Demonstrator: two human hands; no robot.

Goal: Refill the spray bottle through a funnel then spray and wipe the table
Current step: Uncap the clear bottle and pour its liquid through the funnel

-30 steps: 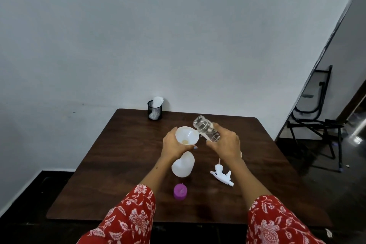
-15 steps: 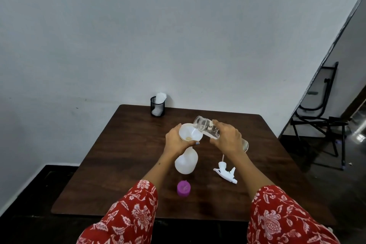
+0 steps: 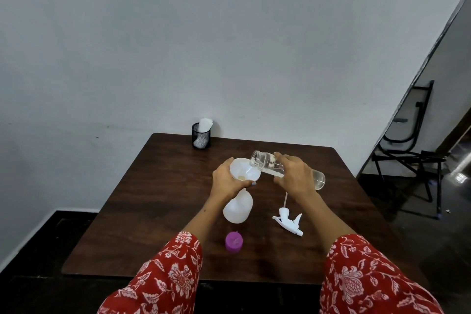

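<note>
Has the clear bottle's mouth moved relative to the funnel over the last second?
Yes. The clear bottle in the right hand has tipped lower, its mouth now over the rim of the funnel instead of raised beside it.

No text, brand, number or sign can be read anywhere in the view. The clear bottle (image 3: 267, 164) tipped over the funnel carries a small pale mark on its side, but it is too small and blurred to make out.
</note>
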